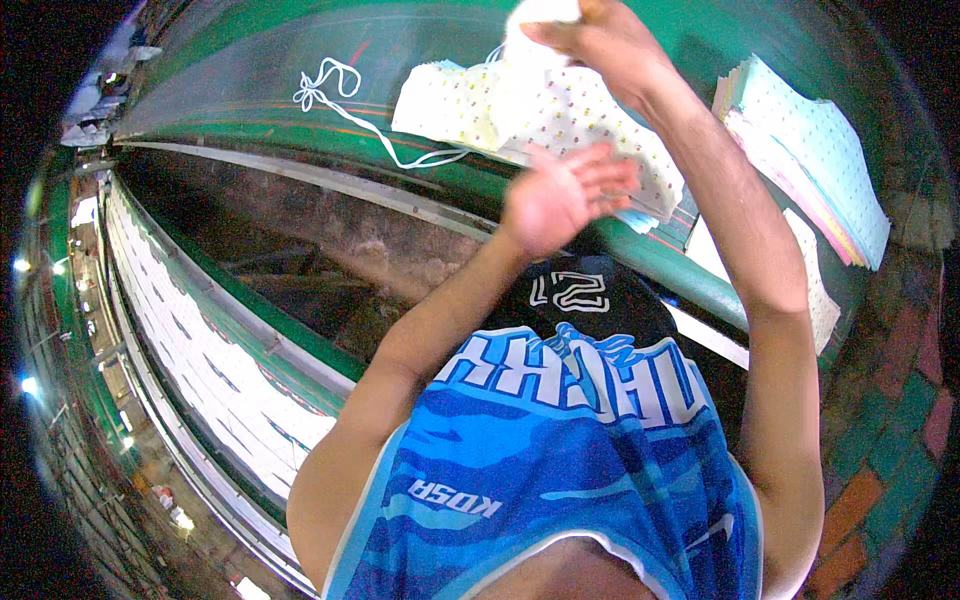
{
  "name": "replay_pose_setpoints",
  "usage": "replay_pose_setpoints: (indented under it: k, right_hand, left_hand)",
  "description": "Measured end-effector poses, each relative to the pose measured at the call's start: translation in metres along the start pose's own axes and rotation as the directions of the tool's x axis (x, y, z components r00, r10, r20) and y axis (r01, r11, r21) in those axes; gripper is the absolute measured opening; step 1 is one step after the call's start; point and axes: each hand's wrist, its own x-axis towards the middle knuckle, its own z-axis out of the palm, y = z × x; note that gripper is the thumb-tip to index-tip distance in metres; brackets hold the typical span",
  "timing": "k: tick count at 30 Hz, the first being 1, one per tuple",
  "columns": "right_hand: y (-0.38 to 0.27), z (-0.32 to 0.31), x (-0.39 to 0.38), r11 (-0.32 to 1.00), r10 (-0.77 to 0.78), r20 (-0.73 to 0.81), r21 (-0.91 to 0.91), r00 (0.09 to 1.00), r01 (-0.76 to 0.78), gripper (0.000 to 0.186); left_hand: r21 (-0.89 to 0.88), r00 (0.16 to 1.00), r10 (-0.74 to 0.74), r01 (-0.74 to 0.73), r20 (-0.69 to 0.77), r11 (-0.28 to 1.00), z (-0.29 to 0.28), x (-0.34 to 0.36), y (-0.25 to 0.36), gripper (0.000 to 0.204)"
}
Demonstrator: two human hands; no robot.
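My right hand (pixel 585 45) is closed on a white piece (pixel 535 28), apparently fabric, lifted at the top edge over dotted cream pieces (pixel 445 105) on the green work surface (pixel 230 90). My left hand (pixel 565 200) has its fingers spread, a little blurred, just below or over the lower edge of those pieces. Whether it touches them I cannot tell. A looped white cord (pixel 330 80) lies left of the pieces and trails toward them.
At the right stand stacks of pale dotted pieces in several colours (pixel 800 160), with more cream pieces (pixel 810 300) beneath. A long rail (pixel 280 165) borders a dark gap below the surface. Beyond it, at left, runs another green table lined with white pieces (pixel 200 340).
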Motion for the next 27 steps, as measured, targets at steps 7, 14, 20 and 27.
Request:
replay_pose_setpoints:
  k: [7, 14, 20, 27]
  right_hand:
    - [-0.092, 0.015, 0.018, 0.976, -0.194, 0.046, 0.110, 0.980, 0.188, 0.016]
    - [-0.126, -0.027, -0.031, 0.937, -0.259, -0.137, 0.203, 0.956, 0.284, 0.025]
    - [-0.052, -0.111, -0.086, 0.977, -0.214, -0.329, -0.055, 0.920, 0.207, 0.045]
    - [0.041, -0.150, -0.135, 0.961, 0.114, -0.202, -0.225, 0.973, -0.160, 0.033]
  left_hand:
    - [-0.436, 0.764, 0.522, -0.645, -0.380, 0.627, -0.062, 0.000, 0.118, 0.103]
    - [0.019, 0.504, 0.645, -0.779, -0.575, 0.626, -0.115, 0.002, 0.209, 0.046]
    - [0.642, 0.425, 0.833, -0.536, -0.355, 0.548, -0.096, -0.028, 0.221, 0.030]
    - [0.866, 0.571, 0.777, -0.213, -0.266, 0.453, -0.089, -0.006, 0.239, 0.017]
